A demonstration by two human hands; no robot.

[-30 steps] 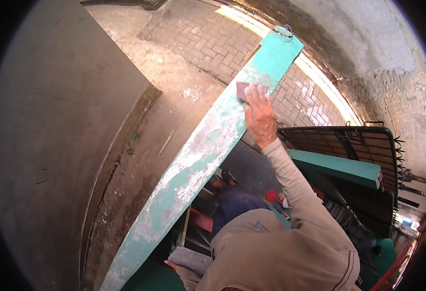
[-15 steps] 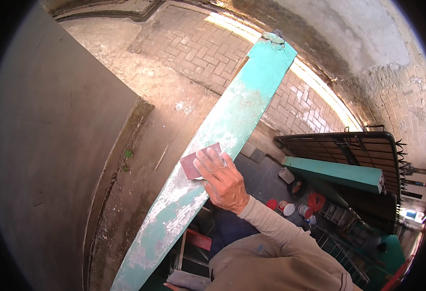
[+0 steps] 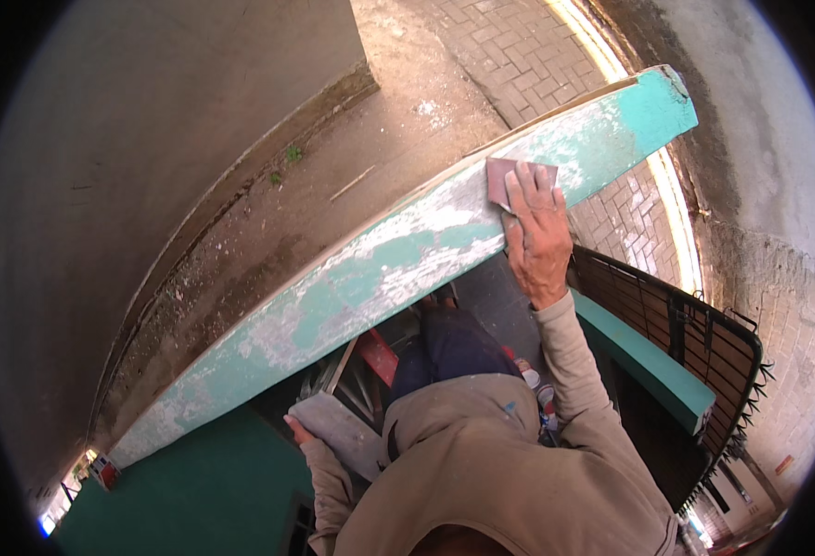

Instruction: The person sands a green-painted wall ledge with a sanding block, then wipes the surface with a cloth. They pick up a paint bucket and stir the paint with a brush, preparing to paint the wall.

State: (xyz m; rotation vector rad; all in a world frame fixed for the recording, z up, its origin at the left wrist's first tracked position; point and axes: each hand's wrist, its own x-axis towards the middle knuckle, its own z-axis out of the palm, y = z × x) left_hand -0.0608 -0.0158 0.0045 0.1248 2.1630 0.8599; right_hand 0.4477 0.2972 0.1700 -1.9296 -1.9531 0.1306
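Note:
My right hand [image 3: 539, 243] presses a brownish-red sanding sheet [image 3: 504, 182] flat on the long turquoise beam [image 3: 352, 283], whose paint is patchy with white and grey. The beam runs diagonally from lower left to a cracked end at upper right. Below it, at lower left, my left hand [image 3: 300, 433] grips the edge of a grey board [image 3: 343, 435] beside my torso; part of that hand is hidden behind the board.
Concrete ground [image 3: 407, 130] and paving [image 3: 509, 51] lie below the beam. A spiked metal gate [image 3: 715, 352] and second turquoise beam [image 3: 653, 366] stand right. A red piece [image 3: 378, 357] and some cans [image 3: 533, 375] are beneath. Walls are left and right; a green surface [image 3: 185, 491] is lower left.
My right hand and sheet moved down along the beam, then back up it toward the far end. The view has turned, so the beam now lies flatter across it; my left hand shows more.

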